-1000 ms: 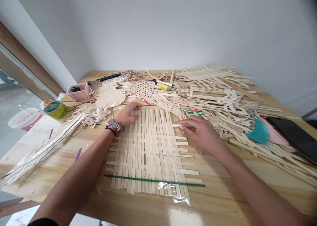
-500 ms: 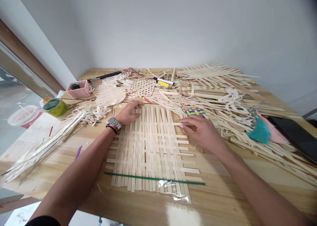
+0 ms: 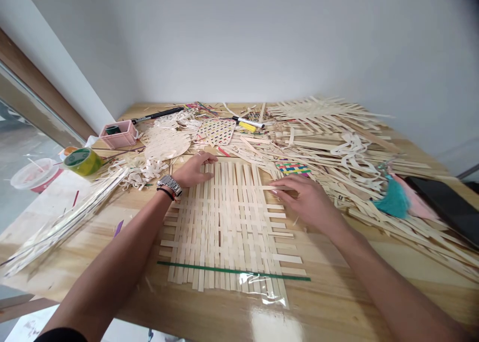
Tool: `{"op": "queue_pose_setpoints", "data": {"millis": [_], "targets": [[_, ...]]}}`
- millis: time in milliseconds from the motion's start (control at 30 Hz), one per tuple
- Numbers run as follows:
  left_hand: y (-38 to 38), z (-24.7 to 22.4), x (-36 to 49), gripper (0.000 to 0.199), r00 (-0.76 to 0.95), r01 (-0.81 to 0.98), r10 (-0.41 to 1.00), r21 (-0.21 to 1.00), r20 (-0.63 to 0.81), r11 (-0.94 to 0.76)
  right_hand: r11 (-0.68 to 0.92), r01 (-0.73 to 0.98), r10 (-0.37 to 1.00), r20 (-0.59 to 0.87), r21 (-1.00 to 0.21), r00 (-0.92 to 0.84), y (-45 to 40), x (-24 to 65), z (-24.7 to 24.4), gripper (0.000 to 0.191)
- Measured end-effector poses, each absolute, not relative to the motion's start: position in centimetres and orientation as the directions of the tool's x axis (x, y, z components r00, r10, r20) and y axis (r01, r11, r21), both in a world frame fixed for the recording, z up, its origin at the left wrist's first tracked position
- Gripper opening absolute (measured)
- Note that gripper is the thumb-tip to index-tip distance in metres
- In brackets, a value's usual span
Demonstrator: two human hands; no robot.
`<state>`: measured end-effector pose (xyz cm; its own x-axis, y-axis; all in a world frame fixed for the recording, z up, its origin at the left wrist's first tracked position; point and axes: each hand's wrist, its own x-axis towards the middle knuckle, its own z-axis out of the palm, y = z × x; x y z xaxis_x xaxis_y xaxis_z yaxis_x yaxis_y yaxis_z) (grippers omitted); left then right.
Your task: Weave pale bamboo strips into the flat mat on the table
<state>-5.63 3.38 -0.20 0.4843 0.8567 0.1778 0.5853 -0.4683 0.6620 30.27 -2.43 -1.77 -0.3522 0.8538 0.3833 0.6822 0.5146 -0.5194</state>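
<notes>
Pinched between the thumb and fingers of the right hand [image 3: 305, 196] is the end of a pale strip [image 3: 266, 187], which lies crosswise near the far end of a woven mat [image 3: 228, 227]. Its held end sticks out past the mat's right edge. The left hand [image 3: 193, 170] rests at the mat's far left corner, thumb apart from the fingers; whether it grips a strip there, I cannot tell. A watch [image 3: 169, 185] is on the left wrist.

The mat lies flat on the wooden table [image 3: 337, 307], between the two forearms. Crosswise strips poke out along its right side, uneven in length. Across its near end runs a thin green strip [image 3: 232, 270], reaching beyond both edges, and shiny clear tape [image 3: 273, 298] covers the near right corner.

Just beyond the right hand is a small colorful woven piece [image 3: 293, 169]. Past the left hand lie a round woven piece [image 3: 167, 143] and a dotted one [image 3: 217, 132], with a pink basket [image 3: 123, 141] and a yellow tape roll [image 3: 83, 161] farther left. Right of the right hand, a teal tassel [image 3: 392, 198] lies near a black phone [image 3: 443, 202].
</notes>
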Motion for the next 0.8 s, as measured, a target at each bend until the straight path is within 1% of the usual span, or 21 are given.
{"op": "queue_pose_setpoints", "data": {"millis": [133,333,533,800], "targets": [[3.4,0.7,-6.2,0.057,0.559,0.572,0.816,0.644,0.148,-0.508,0.515,0.692,0.853,0.381,-0.506,-0.356,-2.4,30.3,-1.8,0.022],[3.5,0.9,-6.5,0.072,0.575,0.597,0.813,0.632,0.093,-0.494,0.515,0.697,0.852,0.384,-0.499,-0.355,-2.5,30.3,-1.7,0.024],[3.7,0.7,-6.8,0.095,0.622,0.596,0.78,0.603,0.069,-0.53,0.515,0.692,0.853,0.381,-0.506,-0.356,-2.5,30.3,-1.8,0.024],[3.6,0.8,-6.8,0.107,0.642,0.629,0.766,0.558,0.019,-0.541,0.52,0.678,0.851,0.386,-0.52,-0.356,-2.4,30.3,-1.8,0.022]]}}
